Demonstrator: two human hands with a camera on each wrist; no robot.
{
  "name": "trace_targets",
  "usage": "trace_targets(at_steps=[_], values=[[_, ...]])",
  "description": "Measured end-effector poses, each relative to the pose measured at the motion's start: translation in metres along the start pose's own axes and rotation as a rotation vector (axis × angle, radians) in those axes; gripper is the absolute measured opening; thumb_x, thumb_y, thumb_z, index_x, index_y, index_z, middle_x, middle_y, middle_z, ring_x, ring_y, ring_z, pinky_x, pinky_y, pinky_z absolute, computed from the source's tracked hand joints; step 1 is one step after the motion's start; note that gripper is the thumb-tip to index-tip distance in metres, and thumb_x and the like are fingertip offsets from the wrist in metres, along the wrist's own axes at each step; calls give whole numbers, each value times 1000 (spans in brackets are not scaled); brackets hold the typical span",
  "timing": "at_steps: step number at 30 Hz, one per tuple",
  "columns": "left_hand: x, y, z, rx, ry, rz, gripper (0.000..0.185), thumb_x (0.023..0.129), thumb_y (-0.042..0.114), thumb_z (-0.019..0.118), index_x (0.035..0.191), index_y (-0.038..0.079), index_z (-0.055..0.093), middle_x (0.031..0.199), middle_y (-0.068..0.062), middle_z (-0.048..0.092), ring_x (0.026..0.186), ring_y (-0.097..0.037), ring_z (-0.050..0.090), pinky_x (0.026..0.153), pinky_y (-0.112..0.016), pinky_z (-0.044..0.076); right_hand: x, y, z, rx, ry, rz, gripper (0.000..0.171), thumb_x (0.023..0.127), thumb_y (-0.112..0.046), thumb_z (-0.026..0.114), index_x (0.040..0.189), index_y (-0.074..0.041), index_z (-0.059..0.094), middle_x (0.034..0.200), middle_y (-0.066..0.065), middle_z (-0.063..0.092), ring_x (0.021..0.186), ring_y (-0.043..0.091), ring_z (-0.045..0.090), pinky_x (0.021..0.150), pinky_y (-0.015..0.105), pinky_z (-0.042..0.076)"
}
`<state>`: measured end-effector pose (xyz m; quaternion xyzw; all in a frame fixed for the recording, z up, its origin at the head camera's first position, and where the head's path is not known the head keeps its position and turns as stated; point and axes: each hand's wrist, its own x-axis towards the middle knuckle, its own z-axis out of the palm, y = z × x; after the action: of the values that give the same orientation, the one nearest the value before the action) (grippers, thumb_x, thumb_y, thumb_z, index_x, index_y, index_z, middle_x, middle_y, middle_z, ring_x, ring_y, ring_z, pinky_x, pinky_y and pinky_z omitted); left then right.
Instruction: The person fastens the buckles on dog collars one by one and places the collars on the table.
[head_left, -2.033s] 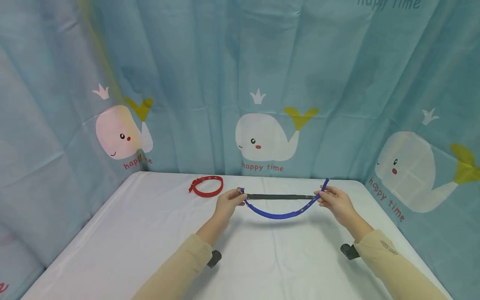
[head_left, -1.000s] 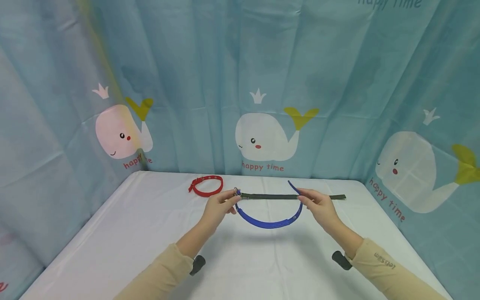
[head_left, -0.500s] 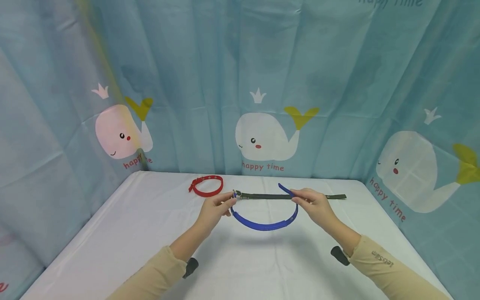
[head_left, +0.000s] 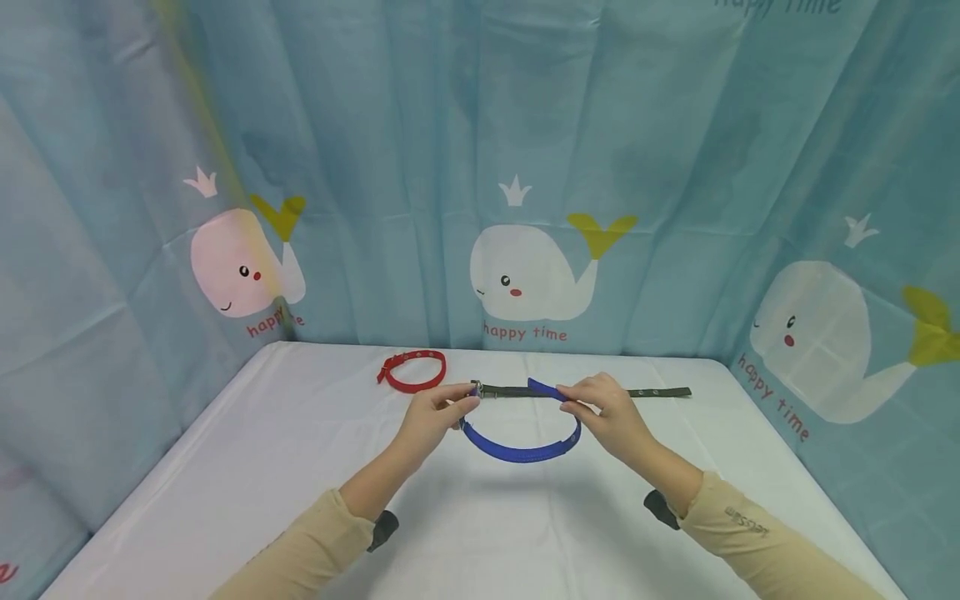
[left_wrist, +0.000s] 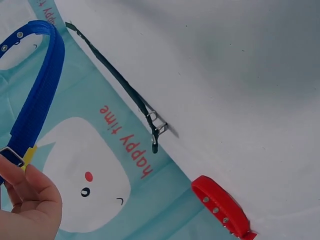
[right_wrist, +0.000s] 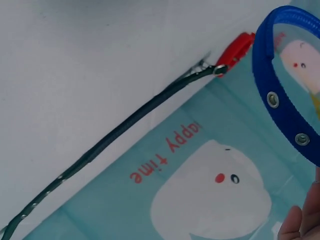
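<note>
- Blue webbing is the centre of the frame: a blue collar [head_left: 521, 450] hangs in a U above the white table [head_left: 225, 483], held up at both ends; eyelets show along the strap in the right wrist view [right_wrist: 280, 85]
- Left hand [head_left: 435, 417] pinches the buckle end between thumb and curled fingertips; the metal buckle [left_wrist: 12, 156] sits right at the fingers [left_wrist: 27, 195] in the left wrist view
- Right hand [head_left: 600, 412] pinches the pointed free end, thumb and forefinger closed on the strap; the tip pokes out past the grip toward the left hand
- Between and just behind the two grips, a dark green collar [head_left: 585, 392] lies flat and straight on the table, its metal rings [left_wrist: 156, 127] toward the left hand
- Beyond the left hand's grip, near the whale-print curtain [head_left: 525, 167], a red collar [head_left: 414, 372] lies fastened in a loop
</note>
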<state>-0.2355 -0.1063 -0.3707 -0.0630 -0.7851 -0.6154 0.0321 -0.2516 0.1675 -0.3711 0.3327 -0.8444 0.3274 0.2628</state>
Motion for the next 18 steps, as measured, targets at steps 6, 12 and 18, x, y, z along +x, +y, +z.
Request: trace_targets(at_steps=[6,12,18], values=[[-4,3,1,11,-32,63,29,92,15,68,118,4,68,97,-3,62,70,-20,57,65,-30,48,5,-5,6,-43,29,-184,30,69,4,81,99,1,75,81,2,69,78,17,53,62,26,44],[-7,6,4,17,-72,135,30,93,13,65,120,-1,65,100,-7,62,69,-21,54,64,-25,49,9,-10,11,-54,65,-318,32,66,4,82,97,2,75,80,2,69,75,17,54,62,27,43],[-9,8,7,31,-97,160,30,93,15,65,119,0,65,100,-7,62,68,-16,51,63,-23,48,9,-14,13,-44,69,-340,30,68,5,80,96,1,74,82,3,70,75,17,55,63,27,44]])
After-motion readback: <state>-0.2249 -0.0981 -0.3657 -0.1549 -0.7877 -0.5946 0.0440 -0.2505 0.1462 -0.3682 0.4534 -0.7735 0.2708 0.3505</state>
